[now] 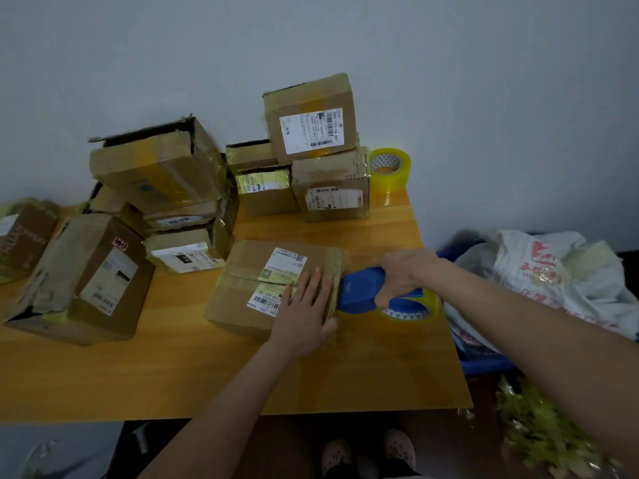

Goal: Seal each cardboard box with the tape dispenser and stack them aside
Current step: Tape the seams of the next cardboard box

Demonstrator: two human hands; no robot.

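Flat brown cardboard box (273,285), creased, with old glossy tape strips and two white printed labels on top, lies on the smooth orange-yellow wooden table (207,375) near its middle, long axis running roughly left to right. Left hand (306,305) rests palm-down on the box's right portion, fingers straight and close together, thumb over the near edge. Right hand (404,271) grips the blue plastic tape dispenser (363,292), fingers curled round its body. The dispenser lies along the same left-right line, its nose pointing left and meeting the box's right edge, its yellowish translucent tape roll (418,307) at the right end, low over the table. Behind the box, worn, taped cardboard cartons stand in a left stack (155,167) and a right stack (332,188). A large torn carton (86,281) lies at left. A spare yellow tape roll (390,167) stands at the far right corner. A crumpled white plastic bag (553,278) sits beyond the table's right edge.
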